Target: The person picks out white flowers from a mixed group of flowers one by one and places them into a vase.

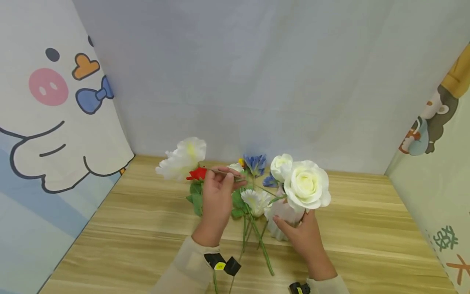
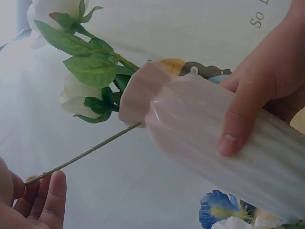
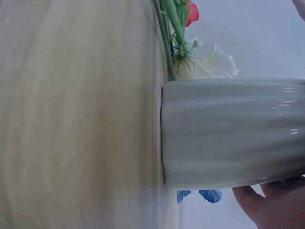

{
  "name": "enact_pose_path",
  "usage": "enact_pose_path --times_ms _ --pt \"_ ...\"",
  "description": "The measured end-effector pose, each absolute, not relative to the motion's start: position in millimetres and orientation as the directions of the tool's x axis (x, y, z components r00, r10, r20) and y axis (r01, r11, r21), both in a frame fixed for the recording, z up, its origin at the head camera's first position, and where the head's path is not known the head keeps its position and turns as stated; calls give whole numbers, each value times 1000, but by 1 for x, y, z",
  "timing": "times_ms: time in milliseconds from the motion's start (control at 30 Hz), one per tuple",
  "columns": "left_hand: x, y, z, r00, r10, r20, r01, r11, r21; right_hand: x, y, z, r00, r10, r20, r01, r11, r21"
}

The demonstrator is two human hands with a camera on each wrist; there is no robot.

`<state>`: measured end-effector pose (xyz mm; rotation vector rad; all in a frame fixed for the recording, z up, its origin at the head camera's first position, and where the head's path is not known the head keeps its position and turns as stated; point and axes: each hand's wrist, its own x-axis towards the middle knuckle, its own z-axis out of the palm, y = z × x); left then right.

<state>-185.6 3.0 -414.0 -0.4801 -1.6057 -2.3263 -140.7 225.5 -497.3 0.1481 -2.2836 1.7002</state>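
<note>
My left hand [image 1: 216, 200] pinches the thin green stem [image 2: 90, 150] of a white artificial flower [image 1: 183, 158] with ruffled petals. That bloom points to the left, while the stem's other end is right at the scalloped mouth of a pale pinkish-white ribbed vase [image 2: 190, 129]. Upright on the table, the vase is gripped around its side by my right hand [image 1: 307, 239], thumb on the near face. A large white rose [image 1: 307, 185] and a smaller white rose [image 1: 281, 166] stand in the vase, with green leaves [image 2: 93, 67] below the blooms.
Beside the vase, more artificial flowers lie on the wooden table [image 1: 147, 228]: a red one [image 1: 197, 174], blue ones [image 1: 256, 164] and a white one [image 1: 256, 201]. Several loose stems [image 1: 262, 249] stretch toward the front edge. Cloth walls [image 1: 257, 81] enclose the table's back and sides.
</note>
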Motion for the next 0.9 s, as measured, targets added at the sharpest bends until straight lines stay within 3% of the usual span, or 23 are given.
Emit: enact_pose_path --times_ms 533,900 --pt "-198 18 -385 -791 -134 596 605 -313 732 -140 225 -496 -961 99 258 -220 286 -933" --pt "-205 24 -385 -759 -83 646 642 -263 720 -141 225 -497 -959 87 271 -237 283 -929"
